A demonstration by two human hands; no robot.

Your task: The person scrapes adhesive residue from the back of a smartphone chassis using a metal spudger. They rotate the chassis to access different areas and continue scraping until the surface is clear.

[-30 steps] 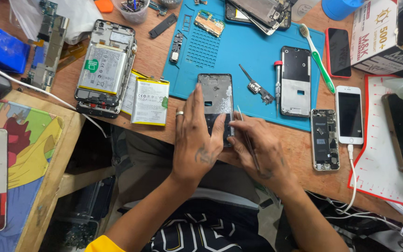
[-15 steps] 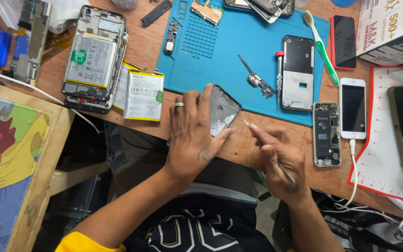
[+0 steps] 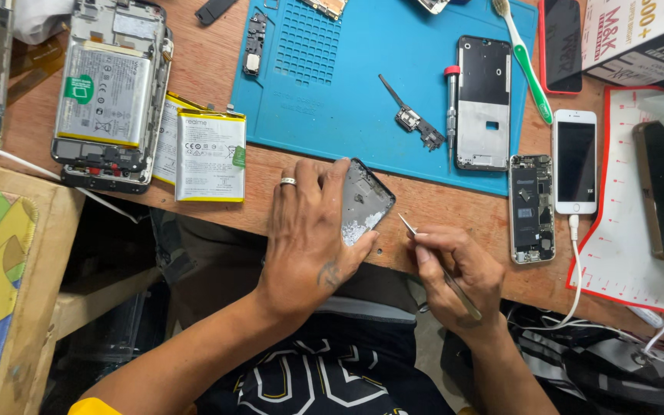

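Wooden bench [image 3: 217, 69]: left hand [image 3: 309, 230] grips phone frame [image 3: 364, 201]; right hand [image 3: 459, 277] clamps tweezers [image 3: 439, 265] beside it.

free: bare wood strip between phone frame [image 3: 363, 204] and opened phone [image 3: 532, 207] | blocked: blue mat [image 3: 347, 115] above, crowded with parts

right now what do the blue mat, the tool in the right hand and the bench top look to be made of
Blue mat: probably silicone or rubber, matte, with moulded grid pockets.
Tool in the right hand: likely metal, thin with a pale shiny tip.
Bench top: looks like wood or wood laminate, reddish-brown with visible grain and scuffs.
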